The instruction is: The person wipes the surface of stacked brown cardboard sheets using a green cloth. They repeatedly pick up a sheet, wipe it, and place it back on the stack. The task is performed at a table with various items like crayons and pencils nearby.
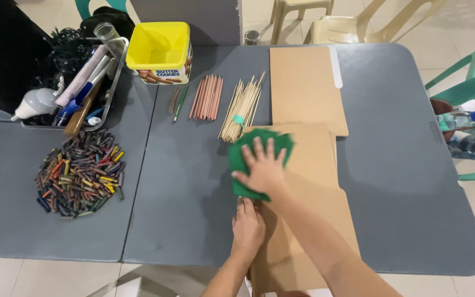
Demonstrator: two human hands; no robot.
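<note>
Green cloth (237,159): under our flat, spread right hand (264,168), on the near brown folder (314,198). Left hand (247,228): just nearer, flat on that folder's edge, grasping nothing.

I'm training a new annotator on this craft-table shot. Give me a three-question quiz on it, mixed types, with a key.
1. True or false: the right hand lies flat on a green cloth.
2. What does the left hand press on? A) the crayon pile B) the brown folder C) the yellow tin
3. Fill in: between the pencils and the upper folder lies a bundle of wooden ____.

Key: 1 true; 2 B; 3 sticks.
</note>
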